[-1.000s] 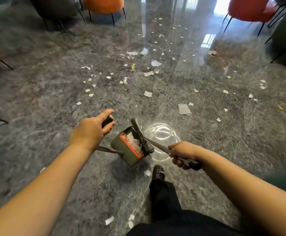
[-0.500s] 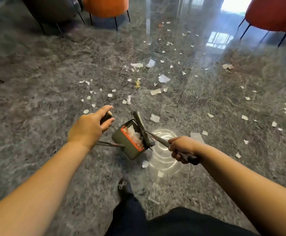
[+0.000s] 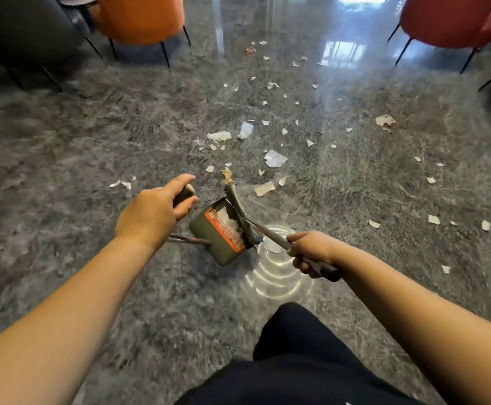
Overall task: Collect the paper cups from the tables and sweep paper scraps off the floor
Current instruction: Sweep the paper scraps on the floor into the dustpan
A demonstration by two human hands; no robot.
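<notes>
My left hand (image 3: 153,213) grips the black top of the dustpan's long handle. The olive dustpan (image 3: 218,239) with an orange comb edge hangs just above the floor and holds white paper scraps. My right hand (image 3: 311,252) grips the broom handle (image 3: 327,270) near its black end. The broom head (image 3: 238,209) leans against the dustpan's open mouth. Several white paper scraps (image 3: 273,157) lie scattered over the glossy grey floor ahead, the nearest one (image 3: 264,188) just beyond the broom. No paper cup is in view.
An orange chair (image 3: 139,19) and a dark chair (image 3: 25,33) stand at the far left, a red chair (image 3: 448,19) at the far right. My dark-trousered leg (image 3: 296,346) is below the hands. A brownish scrap pile (image 3: 386,121) lies far right.
I have walked forward: the scraps and chairs have come closer and lower in view. Both hands keep the same hold on dustpan and broom, carried along together.
</notes>
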